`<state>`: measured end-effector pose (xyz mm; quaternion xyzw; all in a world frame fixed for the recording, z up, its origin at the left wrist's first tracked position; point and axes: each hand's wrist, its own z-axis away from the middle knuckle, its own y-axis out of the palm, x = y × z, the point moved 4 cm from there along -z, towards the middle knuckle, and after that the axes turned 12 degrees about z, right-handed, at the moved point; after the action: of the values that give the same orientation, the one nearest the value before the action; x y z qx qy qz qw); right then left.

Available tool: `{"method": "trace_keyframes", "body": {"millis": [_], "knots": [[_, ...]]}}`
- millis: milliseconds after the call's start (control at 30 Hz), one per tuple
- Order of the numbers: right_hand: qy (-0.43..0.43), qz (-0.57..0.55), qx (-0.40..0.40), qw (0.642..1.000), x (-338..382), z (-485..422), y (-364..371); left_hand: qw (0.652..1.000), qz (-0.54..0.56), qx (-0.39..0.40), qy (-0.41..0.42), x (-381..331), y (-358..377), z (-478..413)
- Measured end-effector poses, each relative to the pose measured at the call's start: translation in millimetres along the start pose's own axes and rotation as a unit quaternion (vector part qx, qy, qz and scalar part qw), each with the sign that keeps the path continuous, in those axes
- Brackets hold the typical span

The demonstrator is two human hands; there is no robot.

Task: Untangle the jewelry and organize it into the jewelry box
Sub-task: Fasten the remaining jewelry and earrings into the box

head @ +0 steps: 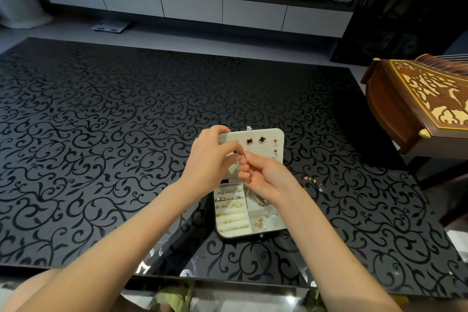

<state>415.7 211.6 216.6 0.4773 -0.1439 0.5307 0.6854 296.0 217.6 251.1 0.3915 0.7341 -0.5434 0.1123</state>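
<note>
An open white jewelry box (272, 225) lies on the black patterned table, its raised lid (266, 134) studded with clover earrings and red and pearl studs. Rings, earrings and a coiled chain fill its compartments. Above the box, my left hand (212, 159) and my right hand (263, 175) meet fingertip to fingertip, both pinching a small silvery jewelry piece (243, 159); its exact shape is too small to tell. A few loose colourful earrings (310, 179) and a silver hook earring (321, 187) lie on the table to the right of the box.
The black glass table (114, 134) with a swirl pattern stretches far to the left and back. A carved wooden zither (417, 99) juts in at the right edge. A TV cabinet (192, 5) stands beyond the table.
</note>
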Motion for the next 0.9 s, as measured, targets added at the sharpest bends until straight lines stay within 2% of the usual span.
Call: {"method": "trace_keyframes", "body": {"millis": [233,433,567,633,733,833,900], "knots": [[0.030,0.017,-0.045,0.998,-4,1,4,0.999,-0.034,0.020,0.016,-1,-2,-3],[0.108,-0.123,-0.096,0.982,-8,1,7,0.999,-0.023,0.026,0.025,3,-1,-1],[0.110,-0.119,-0.092,0.982,-7,2,8,0.999,-0.016,0.029,0.024,4,-3,-2],[0.092,-0.068,-0.094,0.989,-6,4,6,0.999,-0.008,0.027,0.022,4,-2,-2],[0.011,0.149,-0.107,0.983,-1,10,-2,1.000,0.014,0.019,0.012,5,-2,-3],[-0.121,0.365,-0.149,0.911,5,20,-6,1.000,0.027,0.017,0.001,7,-2,-4],[-0.209,0.446,-0.176,0.853,10,24,-7,0.999,0.035,0.018,-0.004,6,-2,-4]]}}
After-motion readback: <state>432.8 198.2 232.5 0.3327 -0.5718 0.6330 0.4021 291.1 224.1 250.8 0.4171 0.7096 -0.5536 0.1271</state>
